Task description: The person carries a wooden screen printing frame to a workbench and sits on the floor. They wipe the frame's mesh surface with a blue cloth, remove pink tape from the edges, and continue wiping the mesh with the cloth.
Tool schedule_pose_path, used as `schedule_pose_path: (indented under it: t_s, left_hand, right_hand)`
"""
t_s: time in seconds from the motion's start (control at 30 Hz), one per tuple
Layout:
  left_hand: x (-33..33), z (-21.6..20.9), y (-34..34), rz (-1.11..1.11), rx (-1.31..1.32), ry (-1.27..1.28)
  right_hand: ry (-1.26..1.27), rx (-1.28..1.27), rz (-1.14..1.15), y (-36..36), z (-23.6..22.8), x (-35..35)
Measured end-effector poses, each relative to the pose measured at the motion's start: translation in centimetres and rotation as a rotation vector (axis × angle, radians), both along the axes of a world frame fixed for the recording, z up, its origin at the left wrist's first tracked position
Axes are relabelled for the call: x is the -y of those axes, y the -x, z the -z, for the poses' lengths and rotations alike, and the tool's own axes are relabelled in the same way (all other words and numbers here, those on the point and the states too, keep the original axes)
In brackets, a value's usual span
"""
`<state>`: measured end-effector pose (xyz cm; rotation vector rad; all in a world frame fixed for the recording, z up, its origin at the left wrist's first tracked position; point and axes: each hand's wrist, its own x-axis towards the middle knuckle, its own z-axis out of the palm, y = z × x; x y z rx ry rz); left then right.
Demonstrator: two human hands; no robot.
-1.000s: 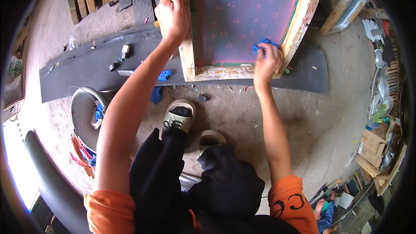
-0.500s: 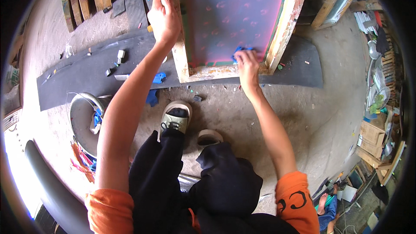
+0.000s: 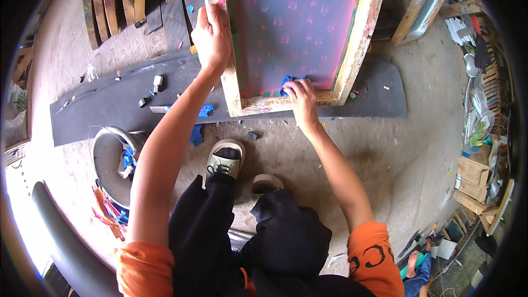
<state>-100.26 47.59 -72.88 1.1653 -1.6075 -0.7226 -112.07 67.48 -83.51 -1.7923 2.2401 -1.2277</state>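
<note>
A wood-framed printing screen [image 3: 289,16] stands in front of me, its bluish-grey mesh dotted with small pink marks and edged in pink and green. Its lower bar [image 3: 264,103] is at the black mat. My left hand [image 3: 212,41] is closed around the left side of the frame, thumb up along the wood. Down at the mesh's bottom edge, my right hand [image 3: 301,96] pinches a crumpled blue cloth [image 3: 287,84] and presses it on the mesh. The fingertips are partly covered by the cloth.
A long black mat [image 3: 93,107] lies under the frame, with small scraps and a blue rag [image 3: 205,111] on it. To the left stands a bucket [image 3: 110,162] with rags inside. Wooden bars [image 3: 113,5] and another framed screen [image 3: 421,8] stand farther off. Cardboard boxes [image 3: 473,170] are at right.
My right hand has slid the blue cloth left along the lower mesh. My left hand keeps its hold on the frame. The whole view has shifted slightly.
</note>
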Motion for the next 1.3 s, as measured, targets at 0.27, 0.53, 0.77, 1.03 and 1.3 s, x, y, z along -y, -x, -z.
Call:
schedule_pose_path:
  t_s: [0.27,0.53,0.77,1.03,1.3]
  left_hand:
    - [-0.3,-0.1,-0.4,0.009,-0.012,-0.063]
    - [-0.5,-0.5,-0.5,0.014,-0.022,-0.078]
    - [-0.1,-0.3,-0.5,0.006,-0.03,-0.015]
    - [0.0,-0.2,-0.8,0.025,-0.04,-0.082]
    - [-0.3,-0.7,-1.1,0.032,-0.014,-0.033]
  right_hand:
    - [0.243,-0.06,0.473,3.0,-3.5,3.6]
    - [-0.319,-0.122,0.324,-2.2,-1.3,2.5]
    - [0.038,-0.309,0.546,3.6,-8.5,13.1]
    - [-0.127,-0.524,-0.175,0.0,-7.3,10.3]
    - [-0.003,-0.63,0.279,6.3,-9.4,10.5]
